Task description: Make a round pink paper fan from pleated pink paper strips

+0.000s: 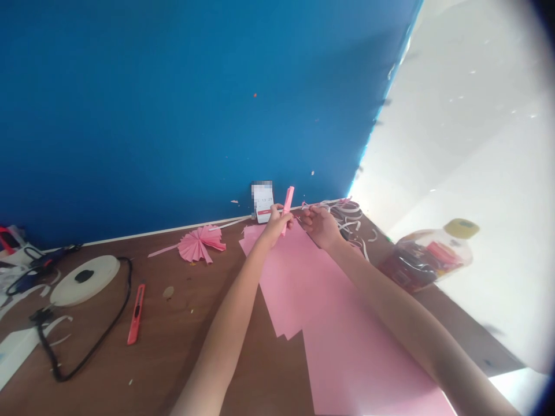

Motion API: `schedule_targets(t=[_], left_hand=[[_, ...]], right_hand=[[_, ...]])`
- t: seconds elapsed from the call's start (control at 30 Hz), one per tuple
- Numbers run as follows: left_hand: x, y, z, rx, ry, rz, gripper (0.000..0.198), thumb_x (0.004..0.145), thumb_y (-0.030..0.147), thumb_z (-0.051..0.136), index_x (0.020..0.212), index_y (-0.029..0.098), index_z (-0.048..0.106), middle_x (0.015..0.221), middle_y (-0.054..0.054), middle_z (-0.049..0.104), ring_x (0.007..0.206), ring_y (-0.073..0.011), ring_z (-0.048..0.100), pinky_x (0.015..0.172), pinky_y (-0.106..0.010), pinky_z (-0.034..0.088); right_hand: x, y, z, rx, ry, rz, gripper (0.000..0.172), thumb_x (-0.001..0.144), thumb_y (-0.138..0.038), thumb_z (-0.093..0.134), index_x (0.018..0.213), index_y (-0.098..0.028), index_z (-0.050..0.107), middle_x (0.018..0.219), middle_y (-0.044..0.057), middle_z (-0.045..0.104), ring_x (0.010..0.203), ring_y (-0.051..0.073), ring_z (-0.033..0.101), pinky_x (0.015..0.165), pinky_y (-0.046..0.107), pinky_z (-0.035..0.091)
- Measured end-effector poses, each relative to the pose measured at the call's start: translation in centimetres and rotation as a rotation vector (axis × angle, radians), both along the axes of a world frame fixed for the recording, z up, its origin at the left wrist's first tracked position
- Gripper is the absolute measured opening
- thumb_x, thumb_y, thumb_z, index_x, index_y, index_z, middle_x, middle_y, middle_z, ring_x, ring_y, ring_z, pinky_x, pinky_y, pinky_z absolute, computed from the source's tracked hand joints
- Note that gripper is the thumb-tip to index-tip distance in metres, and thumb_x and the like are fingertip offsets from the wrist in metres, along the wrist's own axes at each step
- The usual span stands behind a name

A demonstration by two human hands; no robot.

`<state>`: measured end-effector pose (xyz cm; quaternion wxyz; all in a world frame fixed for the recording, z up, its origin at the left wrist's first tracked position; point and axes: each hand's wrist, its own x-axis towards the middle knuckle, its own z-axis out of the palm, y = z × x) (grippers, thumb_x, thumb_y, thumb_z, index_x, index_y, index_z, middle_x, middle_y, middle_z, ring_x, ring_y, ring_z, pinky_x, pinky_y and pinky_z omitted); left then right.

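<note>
My left hand (280, 223) is closed round a narrow folded strip of pink paper (288, 199), which it holds nearly upright above the table. To the right, my right hand (319, 225) hovers with its fingers curled and a little apart; I see nothing in them. Under both arms lie large overlapping sheets of pink paper (299, 277). A phone (263, 202) with a lit screen leans on the wall just behind my left hand. Left of the hands rests a pink pleated paper fan (200, 244) with a thin strip beside it.
A red utility knife (136, 315) lies on the brown table (173, 346). Farther left are a round white disc (87, 280), a black cable (93, 353) and clutter. White curled strips (349, 216) pile up behind my right hand. A clear jar with a yellow lid (461, 228) stands right.
</note>
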<state>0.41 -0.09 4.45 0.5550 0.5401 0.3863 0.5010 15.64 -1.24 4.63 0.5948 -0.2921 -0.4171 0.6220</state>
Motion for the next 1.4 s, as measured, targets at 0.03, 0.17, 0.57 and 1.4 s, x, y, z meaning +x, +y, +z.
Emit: schedule_targets(t=[0.03,0.17,0.57,1.4], left_hand=[[0.0,0.0,0.0,0.005,0.010,-0.008,0.035,0.078,0.021,0.054,0.103,0.023,0.030,0.063,0.005,0.052,0.051,-0.0076,0.049,0.052,-0.019,0.035],[0.1,-0.2,-0.1,0.008,0.024,-0.026,0.035,0.079,0.021,0.054,0.105,0.023,0.030,0.065,0.005,0.053,0.053,-0.0077,0.050,0.053,-0.019,0.036],[0.2,-0.5,-0.4,0.032,0.091,-0.072,0.032,0.080,0.020,0.053,0.101,0.024,0.030,0.066,0.005,0.052,0.052,-0.0080,0.050,0.057,-0.022,0.038],[-2.4,-0.6,1.7,-0.050,0.131,-0.112,0.031,0.080,0.024,0.056,0.100,0.023,0.031,0.066,0.002,0.058,0.058,-0.0115,0.056,0.056,-0.022,0.040]], right_hand=[[0.0,0.0,0.0,0.004,0.001,-0.013,0.020,0.076,-0.039,0.053,0.072,-0.023,0.041,0.067,-0.002,0.052,0.048,0.010,0.038,0.042,0.024,0.030],[0.2,0.2,-0.1,-0.017,0.062,-0.022,0.021,0.076,-0.038,0.054,0.073,-0.023,0.041,0.067,-0.003,0.051,0.047,0.009,0.035,0.040,0.023,0.028],[0.4,-0.5,0.3,0.058,0.032,0.102,0.027,0.078,-0.039,0.063,0.076,-0.023,0.041,0.059,-0.008,0.024,0.042,0.006,0.017,0.036,0.017,0.020],[3.8,-0.7,5.5,0.129,0.228,-0.242,0.018,0.070,-0.024,0.064,0.079,-0.024,0.048,0.058,-0.006,0.032,0.047,0.008,0.036,0.043,0.022,0.037]])
